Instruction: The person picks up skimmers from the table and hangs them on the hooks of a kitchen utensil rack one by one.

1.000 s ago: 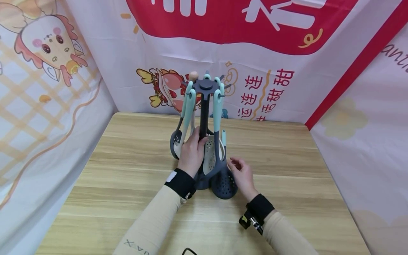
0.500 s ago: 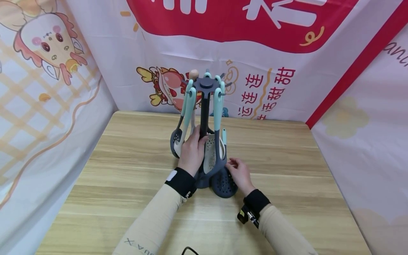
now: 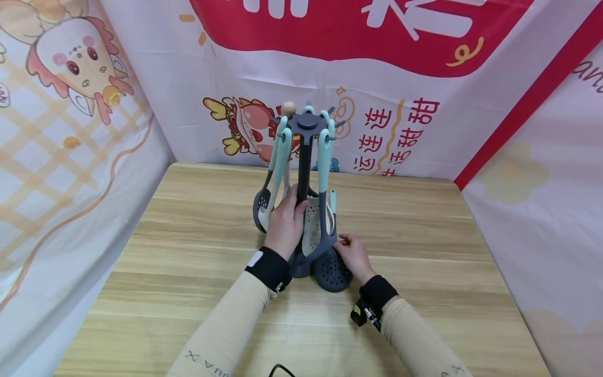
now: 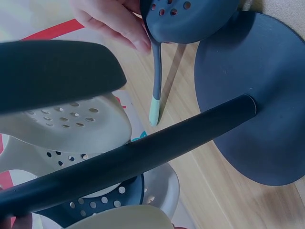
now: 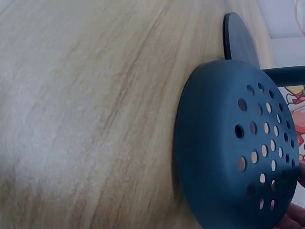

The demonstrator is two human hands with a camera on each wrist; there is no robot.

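A utensil stand's dark post [image 3: 304, 167] rises from its round base [image 4: 252, 138]. Around the post, in the head view, my left hand [image 3: 284, 222] holds on at mid-height. Several utensils with mint handles [image 3: 324, 162] hang from the top, among them a pale perforated one [image 3: 311, 230]. Low beside the base, a dark skimmer [image 3: 332, 272] full of round holes fills much of the right wrist view [image 5: 228, 143]. My right hand [image 3: 355, 256] pinches the skimmer near its neck. Its mint handle end [image 4: 154, 112] points away behind the stand.
The wooden table [image 3: 188, 230] extends around the stand. White printed cloth [image 3: 330, 78] hangs at the back and along both sides. A thin black loop [image 3: 281, 369] shows at the front edge.
My right hand has shifted slightly left and closed in on the skimmer's neck. The left hand keeps its hold on the post, and the stand stays put.
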